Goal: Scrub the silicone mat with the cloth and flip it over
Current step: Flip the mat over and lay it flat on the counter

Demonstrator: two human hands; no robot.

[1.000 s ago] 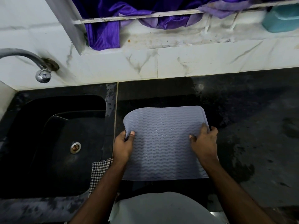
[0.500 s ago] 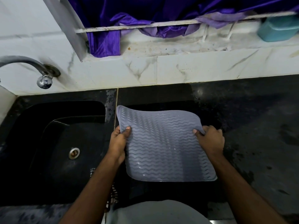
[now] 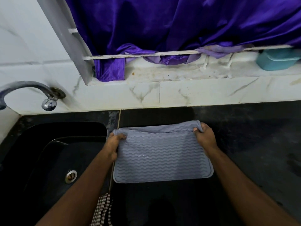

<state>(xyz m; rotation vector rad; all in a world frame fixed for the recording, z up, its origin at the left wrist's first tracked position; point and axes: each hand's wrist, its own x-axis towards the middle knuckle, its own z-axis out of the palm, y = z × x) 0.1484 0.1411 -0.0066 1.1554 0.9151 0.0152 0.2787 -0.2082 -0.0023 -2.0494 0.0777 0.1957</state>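
A person folds a grey silicone mat (image 3: 161, 154) over above a dark tabletop (image 3: 244, 144), mid-flip. The left hand (image 3: 114, 144) pinches the mat's left edge near its far corner, thumb on top and fingers curled beneath; the right hand (image 3: 204, 136) grips the far right corner the same way, fingers closed round the rolled edge. Between the two hands the far edge has curled toward the person, so a strip of the other face shows along the top, while the near part of the mat lies spread below the hands with its wavy ribs facing up.

A second ago the mat was held up by its side edges, tilted toward the camera with the far edge highest. Half a second ago it sagged lower between the hands. Now both hands have moved farther from the body and the far edge has begun to turn over, which suggests the scrubbing of this face is finished and the flip is under way but not complete.

The checked cloth (image 3: 104, 209) lies near the left forearm, close to the body, held by neither hand. The black sink (image 3: 53, 160) sits left of the left hand, its tap (image 3: 48, 101) beyond it. A purple curtain (image 3: 162, 26) hangs beyond both hands, and a teal container (image 3: 276, 60) sits far beyond the right hand.
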